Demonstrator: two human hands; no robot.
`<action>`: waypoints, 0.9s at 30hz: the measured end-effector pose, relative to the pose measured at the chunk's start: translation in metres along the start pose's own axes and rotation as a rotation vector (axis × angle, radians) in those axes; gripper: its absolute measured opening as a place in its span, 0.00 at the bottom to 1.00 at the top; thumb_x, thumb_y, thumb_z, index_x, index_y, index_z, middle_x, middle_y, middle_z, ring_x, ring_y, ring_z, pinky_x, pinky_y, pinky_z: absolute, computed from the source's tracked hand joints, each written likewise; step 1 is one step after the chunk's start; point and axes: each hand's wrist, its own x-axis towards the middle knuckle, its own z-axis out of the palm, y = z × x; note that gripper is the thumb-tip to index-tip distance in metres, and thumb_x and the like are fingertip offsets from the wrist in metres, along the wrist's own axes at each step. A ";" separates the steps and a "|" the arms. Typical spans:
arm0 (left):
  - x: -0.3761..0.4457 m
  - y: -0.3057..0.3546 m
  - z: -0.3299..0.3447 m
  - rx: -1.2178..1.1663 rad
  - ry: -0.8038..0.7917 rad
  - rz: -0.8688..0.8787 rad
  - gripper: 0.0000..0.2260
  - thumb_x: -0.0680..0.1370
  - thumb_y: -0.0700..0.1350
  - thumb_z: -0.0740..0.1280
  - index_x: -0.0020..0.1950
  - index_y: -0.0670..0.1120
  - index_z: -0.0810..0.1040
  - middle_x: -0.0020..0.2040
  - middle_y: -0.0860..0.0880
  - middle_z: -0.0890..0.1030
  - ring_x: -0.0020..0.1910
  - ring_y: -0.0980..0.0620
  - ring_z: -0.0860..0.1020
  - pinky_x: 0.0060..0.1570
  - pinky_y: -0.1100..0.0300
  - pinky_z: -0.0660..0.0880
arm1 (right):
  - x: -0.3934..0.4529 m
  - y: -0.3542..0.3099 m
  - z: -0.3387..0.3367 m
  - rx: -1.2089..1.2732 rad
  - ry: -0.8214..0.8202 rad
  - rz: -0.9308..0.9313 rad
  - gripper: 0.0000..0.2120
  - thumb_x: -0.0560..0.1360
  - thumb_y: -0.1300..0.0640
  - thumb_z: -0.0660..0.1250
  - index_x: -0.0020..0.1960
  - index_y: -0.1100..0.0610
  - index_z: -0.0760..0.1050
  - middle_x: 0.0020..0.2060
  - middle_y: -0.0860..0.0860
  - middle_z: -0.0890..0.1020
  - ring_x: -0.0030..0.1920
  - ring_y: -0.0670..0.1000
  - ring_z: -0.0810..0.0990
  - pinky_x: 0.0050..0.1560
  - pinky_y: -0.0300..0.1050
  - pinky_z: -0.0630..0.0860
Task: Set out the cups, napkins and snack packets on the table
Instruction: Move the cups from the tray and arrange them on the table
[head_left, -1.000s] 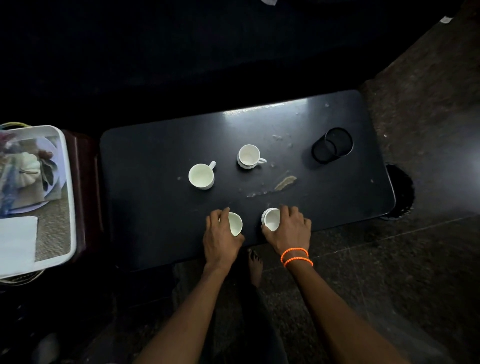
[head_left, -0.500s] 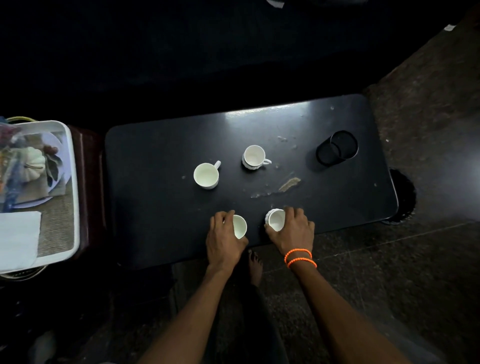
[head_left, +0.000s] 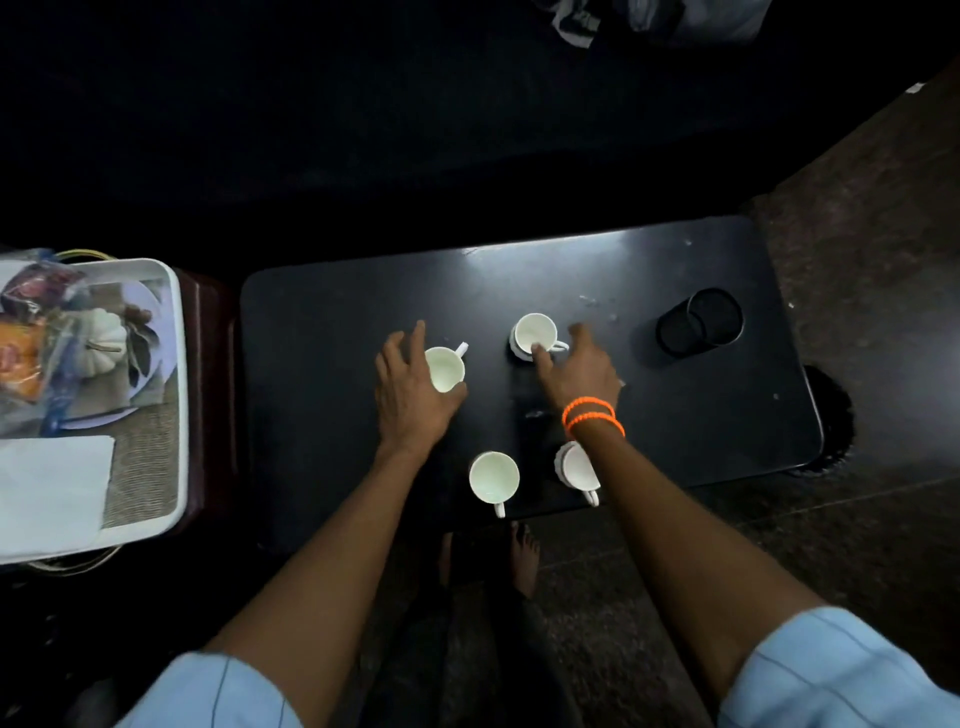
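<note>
Far left: white tray (head_left: 176, 364) on a side stand, holding snack packets (head_left: 26, 332), a plate with a small white pumpkin (head_left: 106, 340), and a folded white napkin (head_left: 49, 488) at its near end; none on the table yet. Black table (head_left: 337, 322) carries four white cups. Left hand (head_left: 410, 395) fingers spread and curled round the left far cup (head_left: 445, 369), thumb at its near rim, fingertips past its far side; contact likely, grip not closed tight. Near-left cup (head_left: 493, 477) stands free at the table's near edge, handle toward the person. Right hand (head_left: 582, 371) open, fingers apart, index finger touching the rim of the right far cup (head_left: 535, 335) by its handle; not gripping. Near-right cup (head_left: 574, 465) partly hidden under the right forearm, orange bracelets (head_left: 592, 415) on that wrist. Far right: two black ring-shaped items (head_left: 698, 322), overlapping.
</note>
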 end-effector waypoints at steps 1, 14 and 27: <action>0.012 0.000 -0.005 0.024 -0.094 0.034 0.41 0.69 0.53 0.77 0.78 0.51 0.64 0.73 0.44 0.66 0.70 0.42 0.66 0.63 0.48 0.73 | 0.007 -0.011 0.001 0.036 0.004 0.055 0.28 0.72 0.37 0.67 0.63 0.55 0.71 0.55 0.61 0.83 0.56 0.66 0.81 0.52 0.56 0.77; 0.026 0.010 -0.007 0.119 -0.294 0.031 0.33 0.69 0.58 0.78 0.69 0.46 0.74 0.64 0.41 0.75 0.64 0.39 0.75 0.64 0.43 0.75 | 0.039 -0.050 0.026 -0.042 -0.102 0.255 0.34 0.72 0.36 0.68 0.64 0.62 0.73 0.61 0.61 0.80 0.61 0.65 0.80 0.59 0.57 0.77; 0.012 0.028 0.014 -0.001 -0.176 -0.048 0.33 0.67 0.60 0.79 0.64 0.43 0.76 0.61 0.41 0.77 0.60 0.38 0.77 0.58 0.49 0.75 | 0.006 0.006 0.011 -0.329 -0.147 -0.171 0.41 0.62 0.50 0.79 0.68 0.56 0.62 0.56 0.60 0.79 0.53 0.65 0.82 0.45 0.54 0.78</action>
